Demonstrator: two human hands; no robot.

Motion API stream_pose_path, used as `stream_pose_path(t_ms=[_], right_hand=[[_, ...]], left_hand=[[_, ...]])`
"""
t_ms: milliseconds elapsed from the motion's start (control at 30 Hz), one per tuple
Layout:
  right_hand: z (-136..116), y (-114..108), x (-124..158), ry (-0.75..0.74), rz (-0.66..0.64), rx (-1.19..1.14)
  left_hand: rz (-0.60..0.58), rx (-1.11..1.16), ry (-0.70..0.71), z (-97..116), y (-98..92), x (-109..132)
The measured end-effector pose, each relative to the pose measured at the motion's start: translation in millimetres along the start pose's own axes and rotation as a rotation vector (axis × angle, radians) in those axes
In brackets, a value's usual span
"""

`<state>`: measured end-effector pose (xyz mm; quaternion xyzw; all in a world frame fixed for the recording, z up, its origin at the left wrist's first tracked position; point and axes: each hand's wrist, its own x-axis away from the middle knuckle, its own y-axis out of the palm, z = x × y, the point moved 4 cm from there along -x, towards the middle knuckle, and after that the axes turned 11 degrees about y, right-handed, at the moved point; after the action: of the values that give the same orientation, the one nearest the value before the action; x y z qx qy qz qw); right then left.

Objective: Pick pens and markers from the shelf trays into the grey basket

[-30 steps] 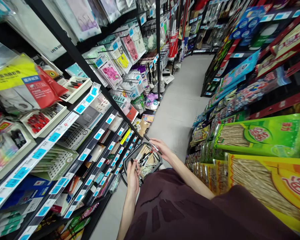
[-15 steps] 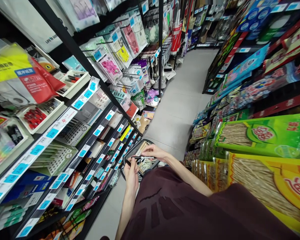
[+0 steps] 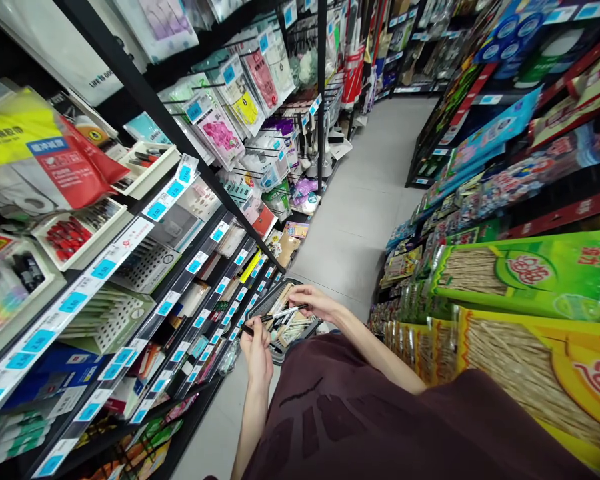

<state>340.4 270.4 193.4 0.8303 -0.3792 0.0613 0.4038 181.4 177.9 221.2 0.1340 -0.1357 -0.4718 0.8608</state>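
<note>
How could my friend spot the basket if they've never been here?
Follow the grey floor down to the brown top. Just beyond it, partly behind the left hand and right hand, is the basket. Unlike the pale trays on the shelf, it's dark and holds a jumble of thin, mostly pale things.

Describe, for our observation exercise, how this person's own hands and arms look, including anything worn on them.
The left hand and right hand are both ungloved. The left forearm and right forearm are slim and bare, with no watch or bracelet visible. A dark brownish-maroon garment with darker printed shapes covers the body; its sleeve ends are hard to make out.
</note>
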Motion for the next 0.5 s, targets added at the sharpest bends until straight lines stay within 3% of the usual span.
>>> stream_pose_path(t_ms=[500], right_hand=[[1.5, -14.1, -4.1, -0.115, 0.042, -0.088]], left_hand=[[0.104, 0.054, 0.050, 7.5, -6.3, -12.8]])
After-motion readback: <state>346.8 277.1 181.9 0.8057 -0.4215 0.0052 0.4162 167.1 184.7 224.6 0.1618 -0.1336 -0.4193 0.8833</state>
